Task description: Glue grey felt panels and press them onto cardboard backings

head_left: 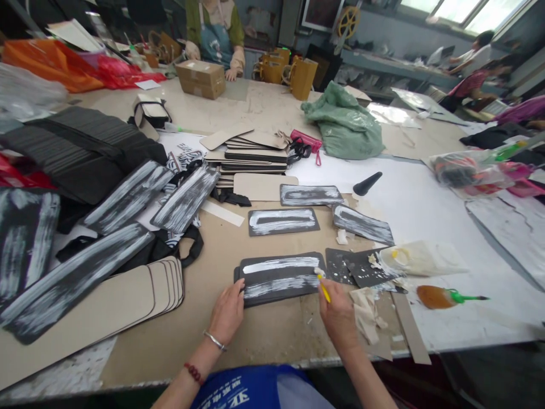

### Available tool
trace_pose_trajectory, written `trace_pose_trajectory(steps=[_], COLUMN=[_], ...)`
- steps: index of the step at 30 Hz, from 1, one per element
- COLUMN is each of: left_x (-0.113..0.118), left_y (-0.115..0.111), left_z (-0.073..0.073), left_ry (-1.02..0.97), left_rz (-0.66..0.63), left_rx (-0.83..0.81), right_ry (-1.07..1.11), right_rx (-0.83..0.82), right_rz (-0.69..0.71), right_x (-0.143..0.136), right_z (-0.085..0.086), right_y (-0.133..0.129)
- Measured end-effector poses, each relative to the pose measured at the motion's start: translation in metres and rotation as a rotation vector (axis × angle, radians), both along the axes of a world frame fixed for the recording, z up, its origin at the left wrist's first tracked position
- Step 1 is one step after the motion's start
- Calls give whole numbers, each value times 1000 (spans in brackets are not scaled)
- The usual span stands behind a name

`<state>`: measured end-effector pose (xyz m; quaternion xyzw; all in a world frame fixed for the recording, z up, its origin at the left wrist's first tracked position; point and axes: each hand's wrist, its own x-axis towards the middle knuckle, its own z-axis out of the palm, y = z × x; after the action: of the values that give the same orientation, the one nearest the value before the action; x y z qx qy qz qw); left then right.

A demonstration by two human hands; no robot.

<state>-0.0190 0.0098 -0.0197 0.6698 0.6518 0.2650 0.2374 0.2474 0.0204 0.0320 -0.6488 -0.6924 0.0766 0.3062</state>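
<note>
A black rectangular panel (281, 274) lies in front of me on a small stack of similar ones, with white glue-like streaks along its length. At its left end my left hand (230, 304) is closed on the edge, holding it. My right hand (339, 309) grips a small yellow-handled brush (324, 289), whose whitish tip touches the panel's right end. Farther back are a streaked black piece (283, 221), another one (310, 195) and a tilted one (364, 224). A white-spattered dark sheet (355, 266) lies right of the panel, partly under a translucent bag (426, 257).
Streaked panels (128, 196) and beige boards (106, 304) cover the left side. A stack of boards (251, 153) stands behind. At right lie an amber bottle (436, 296), a crumpled cloth (367, 312) and a black cone (367, 184). A co-worker (217, 34) stands across the table.
</note>
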Motion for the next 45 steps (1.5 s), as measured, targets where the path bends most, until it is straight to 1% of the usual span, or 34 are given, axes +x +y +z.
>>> trace_pose_trajectory(steps=[3, 5, 9, 12, 14, 16, 18, 21, 23, 26, 30, 32, 34, 35, 37, 39, 41, 43, 45], left_x=[2, 3, 2, 1, 1, 2, 3, 3, 3, 1, 0, -1, -1, -2, -2, -3, -5, -6, -6], left_y=[2, 3, 10, 16, 19, 21, 22, 23, 23, 23, 23, 23, 23, 23, 23, 22, 21, 19, 18], left_z=[1, 1, 3, 8, 12, 17, 18, 14, 7, -2, -5, -5, -4, -4, -3, -2, 0, 1, 2], left_ry=[-104, -199, -376, -440, -479, -487, -448, -406, -433, -496, -559, -587, -615, -628, -652, -668, -668, -653, -634], left_rz=[109, 205, 352, 421, 430, 387, 336, 327, 343, 348, 364, 374, 382, 384, 382, 371, 359, 354, 355], left_rx=[-56, -124, -307, -362, -380, -386, -390, -423, -468, -530, -573, -581, -587, -591, -599, -609, -613, -606, -589], right_ry=[109, 173, 206, 199, 187, 173, 157, 135, 143, 182, 197, 203, 254, 295, 373, 409, 414, 409, 379], right_rx=[-24, -19, -4, 7, 10, 6, 1, 37, 55, 32, -2, -27, -82, -115, -173, -209, -238, -253, -248], right_rz=[118, 158, 202, 252, 272, 282, 286, 299, 324, 406, 554, 630, 679, 678, 613, 486, 353, 217, 59], right_x=[-30, -43, -56, -60, -60, -59, -57, -55, -60, -78, -107, -113, -113, -112, -109, -105, -97, -77, -46], right_z=[1, 3, 3, -3, -6, -8, -7, -4, -1, 0, -5, -5, 0, 2, 7, 7, 3, -4, -9], right_y=[-6, -10, -13, -14, -15, -16, -16, -16, -13, 0, 19, 20, 16, 13, 7, 3, 2, 6, 11])
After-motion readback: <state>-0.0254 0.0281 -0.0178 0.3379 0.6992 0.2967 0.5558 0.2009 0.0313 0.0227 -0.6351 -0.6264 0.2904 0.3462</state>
